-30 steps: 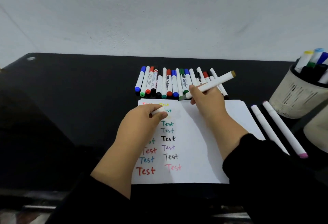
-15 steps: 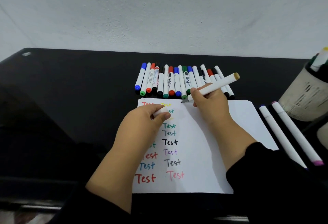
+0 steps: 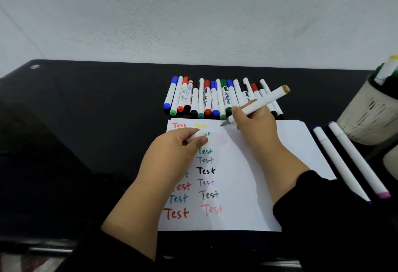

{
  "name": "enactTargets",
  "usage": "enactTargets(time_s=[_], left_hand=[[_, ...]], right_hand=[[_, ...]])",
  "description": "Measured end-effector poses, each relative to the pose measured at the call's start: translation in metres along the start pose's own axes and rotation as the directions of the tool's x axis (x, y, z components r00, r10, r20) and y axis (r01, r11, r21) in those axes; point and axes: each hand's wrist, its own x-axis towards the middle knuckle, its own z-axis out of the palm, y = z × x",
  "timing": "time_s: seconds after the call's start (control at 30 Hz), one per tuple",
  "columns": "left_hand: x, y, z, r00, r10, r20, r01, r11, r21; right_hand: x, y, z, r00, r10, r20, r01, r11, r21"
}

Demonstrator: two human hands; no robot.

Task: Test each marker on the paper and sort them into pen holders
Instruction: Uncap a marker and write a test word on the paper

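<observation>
The right hand (image 3: 255, 125) holds a long white marker with a brown back end (image 3: 258, 104). Its fingers are curled around the marker's lower part. The marker lies slanted: its dark tip points down and to the left, at the top of the white sheet of paper (image 3: 247, 174), and its brown end points up and to the right. The tip is right at the paper, but I cannot tell if it touches.

The left hand (image 3: 178, 149) rests on the paper with its fingers pinching a small white cap (image 3: 195, 136). It covers part of the coloured "Test" words written in two columns.

Just behind the paper, a row of whiteboard markers with blue, red, green and black caps (image 3: 215, 98) lies side by side on the shiny black counter (image 3: 86, 121). The held marker crosses over the right end of this row.

To the right of the paper lie two long white markers (image 3: 344, 159), side by side. Near them, at the right edge, stands a cream mesh pen holder (image 3: 372, 116) with markers inside.
</observation>
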Motion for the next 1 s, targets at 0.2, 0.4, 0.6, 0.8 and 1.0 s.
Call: enactTargets(time_s=[0.2,0.4,0.6,0.8,1.0], left_hand=[[-0.0016,0.0023,0.0026,1.0,-0.023,0.019,0.024,0.999,-0.041],[-0.0017,0.0039,0.0025,0.999,-0.037,0.026,0.038,0.998,-0.041],[-0.001,0.0043,0.0018,0.999,-0.024,0.029,0.024,0.999,-0.03],[-0.0017,0.004,0.0016,0.999,-0.021,0.037,0.022,0.999,-0.029],[-0.004,0.0039,0.001,0.998,-0.036,0.049,0.038,0.998,-0.041]], right_hand=[[-0.0014,0.0,-0.0006,1.0,0.005,-0.005,-0.005,1.0,-0.005],[-0.0009,0.0005,-0.0009,0.999,0.021,-0.046,-0.021,1.0,-0.006],[-0.0019,-0.0006,-0.0023,0.998,0.032,-0.045,-0.032,0.999,-0.001],[-0.0014,-0.0013,-0.0028,0.995,0.038,-0.087,-0.037,0.999,0.012],[-0.0043,-0.004,-0.004,0.998,0.053,-0.043,-0.052,0.998,0.023]])
